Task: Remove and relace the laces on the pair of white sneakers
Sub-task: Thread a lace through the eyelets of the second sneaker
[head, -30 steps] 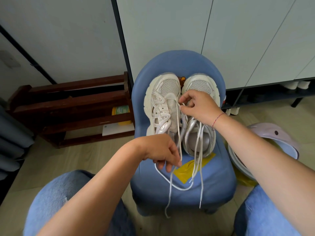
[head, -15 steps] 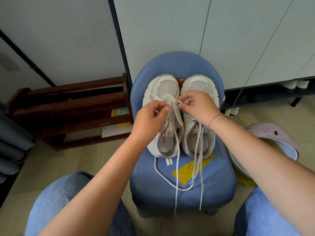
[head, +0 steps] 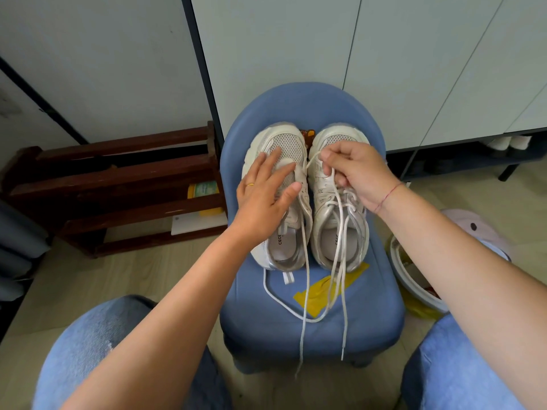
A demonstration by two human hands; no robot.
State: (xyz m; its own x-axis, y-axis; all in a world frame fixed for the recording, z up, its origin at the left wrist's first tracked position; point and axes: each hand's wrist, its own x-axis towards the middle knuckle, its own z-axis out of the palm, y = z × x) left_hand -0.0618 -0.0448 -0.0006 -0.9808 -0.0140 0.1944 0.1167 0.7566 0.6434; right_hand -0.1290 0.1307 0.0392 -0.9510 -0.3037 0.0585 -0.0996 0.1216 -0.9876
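— White sneakers (head: 340, 241), where?
— Side by side on the blue chair (head: 310, 105). The left hand (head: 266, 190) lies flat, fingers straight, on the left sneaker (head: 288, 149); the right hand (head: 358, 176) pinches a lace (head: 307, 270), seemingly that shoe's.

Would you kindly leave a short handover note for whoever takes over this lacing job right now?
Left hand: open, flat on the left sneaker, steadying it.
Right hand: pinches a lace that runs to the left sneaker's toe-end eyelets.
Both sneakers stand side by side on the blue chair, toes away; loose lace ends trail over the seat front.
Done: left sneaker looks unlaced but for the toe end; right sneaker has loose crossings.
Left: finish lacing both; I cannot tell whether the held lace is going in or out.
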